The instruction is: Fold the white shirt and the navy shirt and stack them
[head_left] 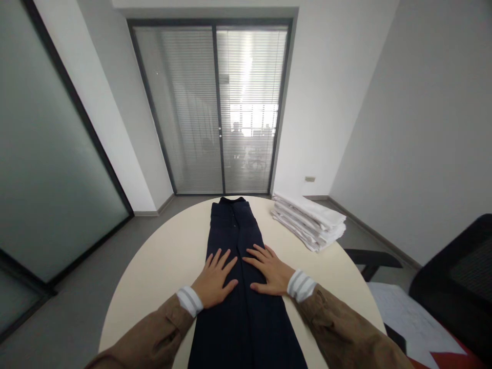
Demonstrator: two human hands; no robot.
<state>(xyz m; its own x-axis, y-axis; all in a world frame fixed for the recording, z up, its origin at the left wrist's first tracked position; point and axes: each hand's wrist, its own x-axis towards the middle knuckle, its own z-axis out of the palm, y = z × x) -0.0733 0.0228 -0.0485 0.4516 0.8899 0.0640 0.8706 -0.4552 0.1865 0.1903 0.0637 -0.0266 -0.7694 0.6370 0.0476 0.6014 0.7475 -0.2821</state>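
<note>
A long dark navy garment that looks like a pair of trousers lies flat, its narrower top end at the table's far edge and its near end running out of view below me. My left hand rests palm down on its left side, fingers spread. On the right side my right hand lies flat too, fingers apart and pointing inward. Between the two hands a seam or gap runs lengthwise down the cloth. Neither hand grips the fabric.
The round cream table carries a stack of folded white cloth or bags at its back right. A black office chair stands at the right, with white and red items on it. Beyond the table is a glass door with blinds.
</note>
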